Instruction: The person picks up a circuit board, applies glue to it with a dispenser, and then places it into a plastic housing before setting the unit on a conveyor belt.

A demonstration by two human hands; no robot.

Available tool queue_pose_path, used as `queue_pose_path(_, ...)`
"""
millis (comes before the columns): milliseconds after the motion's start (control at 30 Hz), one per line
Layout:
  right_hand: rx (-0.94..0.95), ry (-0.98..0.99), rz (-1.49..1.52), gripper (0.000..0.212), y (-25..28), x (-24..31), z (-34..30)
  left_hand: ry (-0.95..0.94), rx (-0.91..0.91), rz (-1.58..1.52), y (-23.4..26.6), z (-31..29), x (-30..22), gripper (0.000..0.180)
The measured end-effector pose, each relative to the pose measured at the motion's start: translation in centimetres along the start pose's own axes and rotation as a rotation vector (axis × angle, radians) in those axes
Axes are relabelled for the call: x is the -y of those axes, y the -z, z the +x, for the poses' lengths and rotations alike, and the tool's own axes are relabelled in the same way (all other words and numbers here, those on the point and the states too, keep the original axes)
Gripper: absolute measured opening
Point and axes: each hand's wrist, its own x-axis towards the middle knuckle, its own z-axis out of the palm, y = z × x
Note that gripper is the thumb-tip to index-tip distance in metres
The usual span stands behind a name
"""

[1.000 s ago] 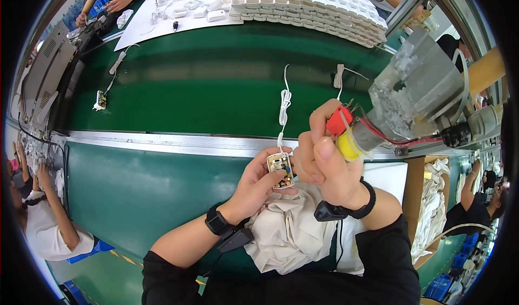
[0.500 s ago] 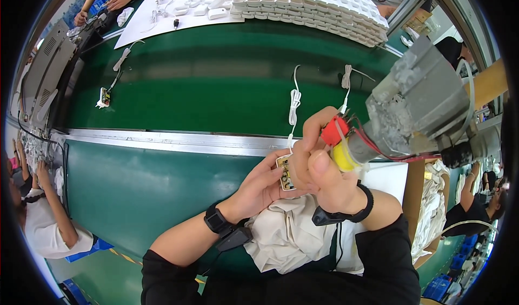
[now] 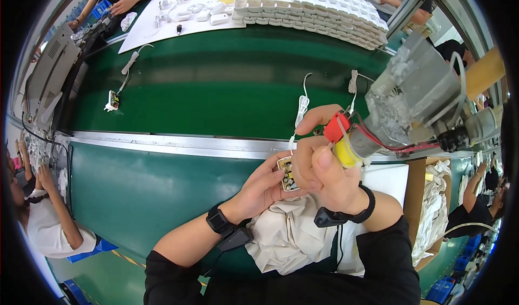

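My left hand (image 3: 262,187) holds a small white adapter shell with an open circuit board (image 3: 287,173) in it, pinched between thumb and fingers. A white cable (image 3: 301,113) runs from the shell's far end onto the belt, bundled. My right hand (image 3: 327,172) is closed round the front of a grey glue dispenser (image 3: 419,91), by its yellow collar (image 3: 346,153) and red switch (image 3: 336,127). Its fingers curl over the board, and the dispenser's tip is hidden behind them. Crumpled cream cloth (image 3: 292,232) lies under both hands.
A green conveyor belt (image 3: 205,83) runs beyond a metal rail (image 3: 162,143). On it lie another wired circuit board (image 3: 112,101) and a bundled cable (image 3: 353,82). Stacked white trays (image 3: 313,18) stand at the back. A cardboard box (image 3: 413,197) with cloth is at right. Other people work around.
The belt items and background sit slightly further right and lower in the picture. My hands keep nearly the same pose on the board and dispenser.
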Motion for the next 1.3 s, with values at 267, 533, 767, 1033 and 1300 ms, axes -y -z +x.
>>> queue_pose_path(267, 0.058, 0.057, 0.006, 0.044, -0.5, 0.4, -0.3, -0.288, -0.072, 0.635, 1.2, 5.6, -4.7, 0.048)
queue_pose_path(533, 0.029, 0.019, 0.022, 0.039, -0.5, 1.0, -0.6, -0.309, -0.411, 2.207, 3.5, 8.4, -5.2, 0.055)
queue_pose_path(767, 0.034, 0.02, 0.041, 0.035, 0.3, 1.2, -0.3, -0.675, -0.787, 2.197, 5.0, 1.9, -15.3, 0.044)
queue_pose_path(1033, 0.076, -0.027, 0.042, 0.032, 0.2, 1.0, -0.1, -0.365, -1.848, 2.344, 16.4, -10.3, -26.8, 0.041)
queue_pose_path(1300, 0.07, -0.017, 0.02, 0.034, -0.7, 0.8, 0.2, -0.57, -1.165, 1.394, 15.5, -7.4, -23.4, 0.031)
